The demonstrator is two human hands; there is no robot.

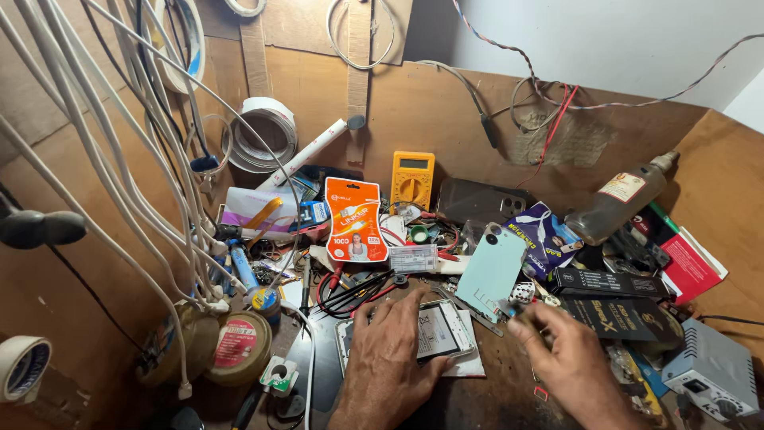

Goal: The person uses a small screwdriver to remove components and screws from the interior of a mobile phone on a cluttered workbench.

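Left hand (390,350) lies flat, fingers spread, pressing on the opened phone (440,330); right hand (561,350) just right of the phone pinches something tiny, can't tell what.

**So many colours on this bench lol**

The multimeter (412,178) is bright yellow with a dark dial. In front of it sits an orange blister pack (356,220) with white swirls. The phone back cover (491,270) is pale mint green, and next to it there's a blue and white pouch (543,236). Two black boxes (617,299) carry gold lettering, and the booklet (691,267) on the right edge is red. White cables (119,143) hang on the left. The round tin (238,345) is brownish with a red label. Walls are plain brown board.
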